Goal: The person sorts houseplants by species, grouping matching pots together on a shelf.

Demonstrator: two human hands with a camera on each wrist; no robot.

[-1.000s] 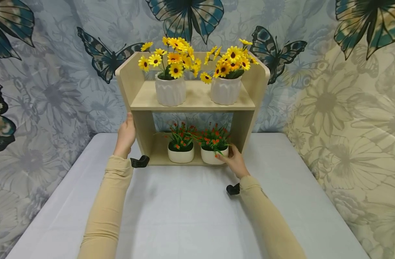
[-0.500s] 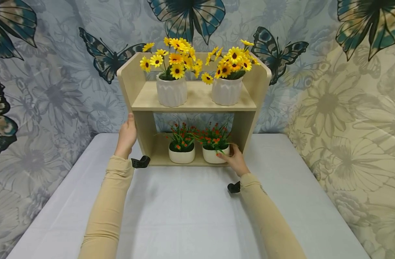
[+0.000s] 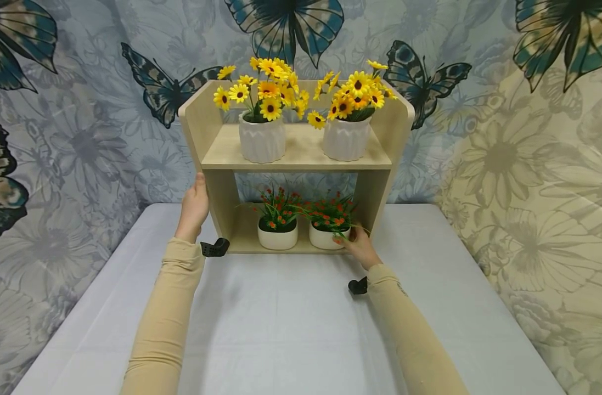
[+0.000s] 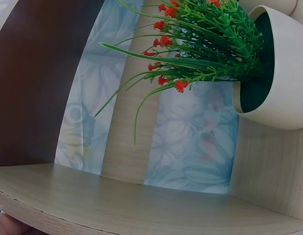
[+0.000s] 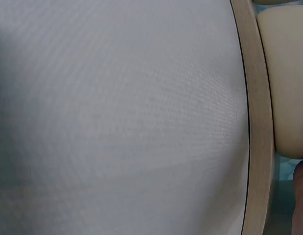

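Note:
A two-tier wooden shelf [image 3: 296,165] stands at the back of the table. My left hand [image 3: 192,211] rests against its left outer side, with some fingers hidden; the left wrist view shows only a bit of hand [image 4: 8,226]. My right hand [image 3: 361,248] holds the right-hand white pot [image 3: 322,240] of red-flowered greenery on the lower tier, thumb in front and the other fingers mostly hidden. The right wrist view shows this pot [image 5: 291,83] close by the shelf's front edge [image 5: 259,122]. Beside it sits a matching potted plant [image 3: 277,240].
On the upper tier stand two ridged white pots of yellow flowers, the left pot [image 3: 262,141] and the right pot [image 3: 346,140]. A white cloth [image 3: 281,318] covers the table. Butterfly-patterned fabric [image 3: 498,159] hangs behind and at the sides.
The foliage of the lower right plant has shifted to the right, and a green blade now reaches over my right hand. My left hand stays against the shelf's side.

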